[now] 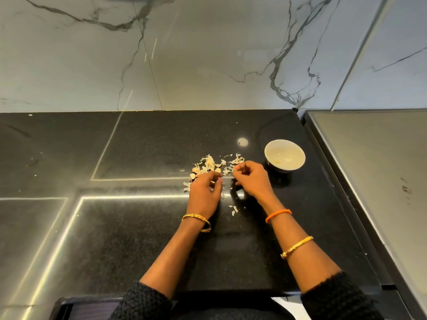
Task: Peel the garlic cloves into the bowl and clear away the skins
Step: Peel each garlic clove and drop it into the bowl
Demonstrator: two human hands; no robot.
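Note:
A heap of garlic cloves and papery skins (pixel 209 166) lies on the black counter (pixel 138 227). My left hand (pixel 204 191) rests at the heap's near edge with curled fingers, and what they hold is hidden. My right hand (pixel 250 179) is just right of the heap, its fingertips pinching a small pale piece, a clove or a skin. The white bowl (pixel 284 156) stands to the right of both hands with one or two small yellowish bits inside. A few loose skins (pixel 233 210) lie between my wrists.
A marble wall (pixel 184 54) rises behind the counter. A grey flat appliance top (pixel 381 169) borders the counter on the right, close to the bowl. The counter's front edge runs near my elbows.

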